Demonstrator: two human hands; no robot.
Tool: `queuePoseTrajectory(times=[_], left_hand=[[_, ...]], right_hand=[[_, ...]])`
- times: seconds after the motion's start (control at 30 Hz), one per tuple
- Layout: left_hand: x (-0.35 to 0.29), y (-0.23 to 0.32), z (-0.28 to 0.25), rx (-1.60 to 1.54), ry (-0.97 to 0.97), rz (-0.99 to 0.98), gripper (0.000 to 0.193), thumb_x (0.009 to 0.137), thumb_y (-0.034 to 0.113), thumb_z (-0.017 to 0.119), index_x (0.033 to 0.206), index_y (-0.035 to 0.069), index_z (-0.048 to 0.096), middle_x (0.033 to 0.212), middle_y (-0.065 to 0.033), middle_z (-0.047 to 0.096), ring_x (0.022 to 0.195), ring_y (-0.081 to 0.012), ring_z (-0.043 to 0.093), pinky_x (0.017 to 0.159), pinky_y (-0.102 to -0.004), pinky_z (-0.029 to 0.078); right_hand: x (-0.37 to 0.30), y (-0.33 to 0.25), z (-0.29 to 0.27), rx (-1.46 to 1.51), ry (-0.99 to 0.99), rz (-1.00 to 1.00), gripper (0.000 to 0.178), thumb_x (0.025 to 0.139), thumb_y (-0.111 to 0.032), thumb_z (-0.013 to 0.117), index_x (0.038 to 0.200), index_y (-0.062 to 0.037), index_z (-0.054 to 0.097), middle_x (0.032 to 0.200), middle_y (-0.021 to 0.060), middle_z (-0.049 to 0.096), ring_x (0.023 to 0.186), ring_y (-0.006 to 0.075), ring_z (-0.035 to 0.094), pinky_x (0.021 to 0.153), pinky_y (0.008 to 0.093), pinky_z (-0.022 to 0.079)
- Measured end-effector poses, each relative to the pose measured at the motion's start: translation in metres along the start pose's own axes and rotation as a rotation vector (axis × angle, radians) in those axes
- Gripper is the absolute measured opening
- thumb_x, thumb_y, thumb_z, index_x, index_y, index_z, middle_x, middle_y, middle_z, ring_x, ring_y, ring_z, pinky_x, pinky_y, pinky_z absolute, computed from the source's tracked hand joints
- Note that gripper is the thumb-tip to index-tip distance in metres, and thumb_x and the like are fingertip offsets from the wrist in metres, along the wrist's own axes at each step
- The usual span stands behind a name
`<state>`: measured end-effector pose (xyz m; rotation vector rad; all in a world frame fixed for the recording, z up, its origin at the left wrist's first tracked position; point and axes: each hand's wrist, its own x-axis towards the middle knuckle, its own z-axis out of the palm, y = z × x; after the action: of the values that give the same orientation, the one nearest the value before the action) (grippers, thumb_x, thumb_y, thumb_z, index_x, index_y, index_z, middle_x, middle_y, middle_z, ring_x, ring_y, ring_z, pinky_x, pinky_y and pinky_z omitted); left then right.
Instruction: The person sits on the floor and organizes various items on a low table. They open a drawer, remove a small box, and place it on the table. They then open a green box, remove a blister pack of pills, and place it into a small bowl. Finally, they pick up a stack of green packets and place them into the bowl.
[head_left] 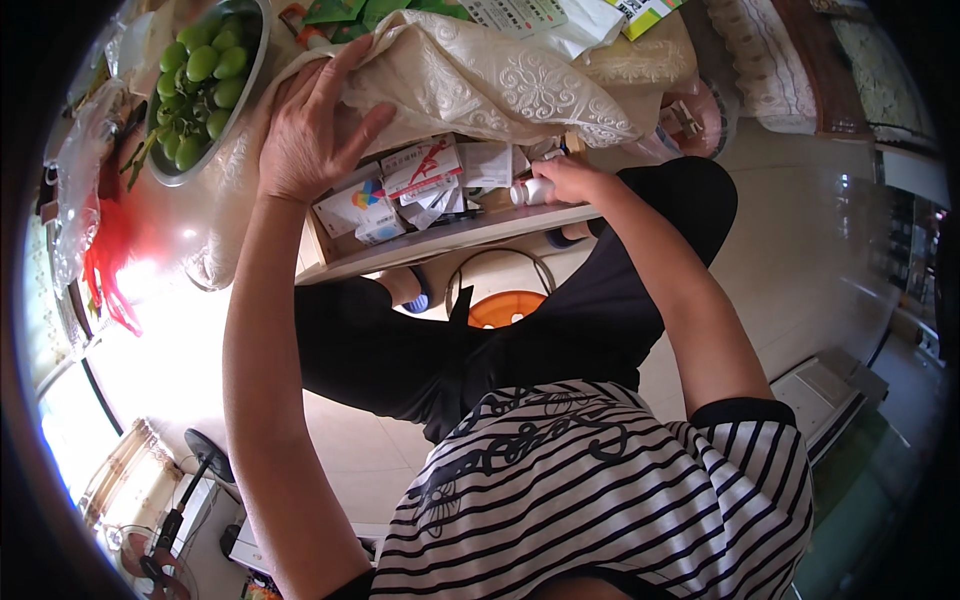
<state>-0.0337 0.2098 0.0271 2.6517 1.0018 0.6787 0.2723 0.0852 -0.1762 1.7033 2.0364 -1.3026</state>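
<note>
An open drawer [345, 262] sticks out from under a cream embossed tablecloth [520, 85], with its contents showing. My left hand [312, 135] rests flat on the turned-up cloth above the drawer's left end, fingers stretched and thumb apart. At the drawer's right end my right hand [572, 181] is closed on a small white bottle [532, 191]. A red-and-white box [420, 168], a white box with a coloured pattern [357, 208] and several papers or leaflets [487, 165] lie inside. The cloth hides the back of the drawer.
A metal bowl of green grapes [262, 90] stands on the table at the left, beside clear and red plastic bags [108, 262]. Green packets [375, 12] lie at the table's back. An orange round stool [505, 308] is below, between my legs. A pinkish bin [712, 120] stands at the right.
</note>
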Motion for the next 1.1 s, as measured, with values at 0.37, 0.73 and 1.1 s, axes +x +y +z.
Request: queuePoseTrajectory(times=[0.37,0.73,1.1], left_hand=[[-0.001,-0.001,0.002,0.021,0.005,0.005,0.06,0.081,0.033,0.064,0.131,0.01,0.044,0.116,-0.018,0.057,0.106,-0.0336,0.055,0.09,-0.0384,0.043],[0.0,0.001,0.002,0.011,0.021,0.024,0.059,0.082,0.035,0.063,0.131,0.009,0.044,0.114,-0.0187,0.057,0.104,-0.034,0.056,0.09,-0.0388,0.043],[0.001,0.001,0.001,-0.014,0.009,0.004,0.059,0.081,0.036,0.063,0.131,0.009,0.045,0.112,-0.0187,0.058,0.102,-0.0338,0.056,0.089,-0.0383,0.043]], right_hand=[[0.002,-0.003,-0.048,-0.071,0.3,-0.063,0.047,0.074,-0.028,0.069,0.111,-0.002,0.058,0.111,0.0184,0.058,0.109,0.0322,0.052,0.094,0.0404,0.037],[0.001,0.013,-0.039,0.033,0.213,-0.12,0.053,0.071,-0.018,0.069,0.118,0.0002,0.053,0.115,0.0186,0.056,0.109,0.0301,0.052,0.094,0.038,0.038],[0.0,-0.011,-0.01,-0.067,-0.06,0.058,0.037,0.07,-0.004,0.069,0.105,-0.0049,0.06,0.099,0.0166,0.063,0.096,0.031,0.06,0.081,0.0388,0.045]])
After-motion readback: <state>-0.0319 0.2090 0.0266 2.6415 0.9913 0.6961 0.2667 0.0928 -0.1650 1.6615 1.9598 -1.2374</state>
